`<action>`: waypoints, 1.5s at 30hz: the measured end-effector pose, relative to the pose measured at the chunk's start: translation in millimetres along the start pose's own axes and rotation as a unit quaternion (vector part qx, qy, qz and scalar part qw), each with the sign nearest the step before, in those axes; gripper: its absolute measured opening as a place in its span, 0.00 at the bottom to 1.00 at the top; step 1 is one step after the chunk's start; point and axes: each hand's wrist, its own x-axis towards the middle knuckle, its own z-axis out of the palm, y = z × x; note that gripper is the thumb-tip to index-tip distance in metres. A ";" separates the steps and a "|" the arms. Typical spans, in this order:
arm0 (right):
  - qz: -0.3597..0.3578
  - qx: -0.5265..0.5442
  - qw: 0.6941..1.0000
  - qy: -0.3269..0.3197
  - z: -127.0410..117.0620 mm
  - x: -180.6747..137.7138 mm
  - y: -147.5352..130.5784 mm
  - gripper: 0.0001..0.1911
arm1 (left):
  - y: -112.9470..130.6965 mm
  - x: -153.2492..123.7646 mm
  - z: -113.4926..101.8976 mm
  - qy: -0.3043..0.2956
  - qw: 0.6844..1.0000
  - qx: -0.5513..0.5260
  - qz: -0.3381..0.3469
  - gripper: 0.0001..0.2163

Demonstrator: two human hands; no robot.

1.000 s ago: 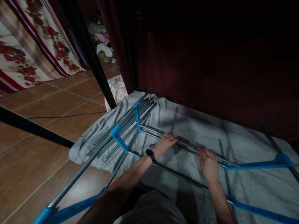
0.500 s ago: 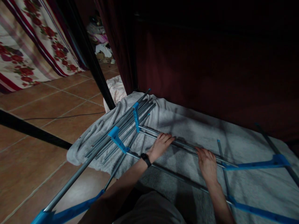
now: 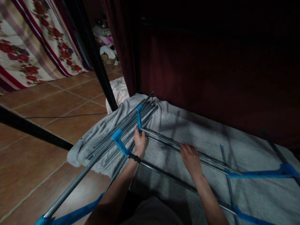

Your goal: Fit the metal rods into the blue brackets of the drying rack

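Closest to the body, a front rod (image 3: 168, 176) runs beneath both forearms, with a broad gap beyond. Across that gap, the right hand (image 3: 191, 159) lays bent fingers over the paired rods (image 3: 164, 137); how firmly, I cannot tell. The left hand (image 3: 140, 142) grips a blue bracket's (image 3: 139, 117) base, beside loose tubes (image 3: 148, 109). Grey blanket (image 3: 201, 131) gives room up to the dark red curtain (image 3: 187, 72).

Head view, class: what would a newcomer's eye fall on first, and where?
The bright blue brackets left of centre likely catch the eye first, vivid against the grey blanket. Next, the left hand shows at the lower end of the farther bracket, and the right hand on thin metal rods near the middle. At the upper left, a red-flowered cloth stands out too.
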 end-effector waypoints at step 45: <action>-0.034 0.060 0.976 -0.205 1.6 78.1 -39.4 0.20 | 0.0 -0.6 -4.6 -0.033 0.999 0.021 -0.014 0.09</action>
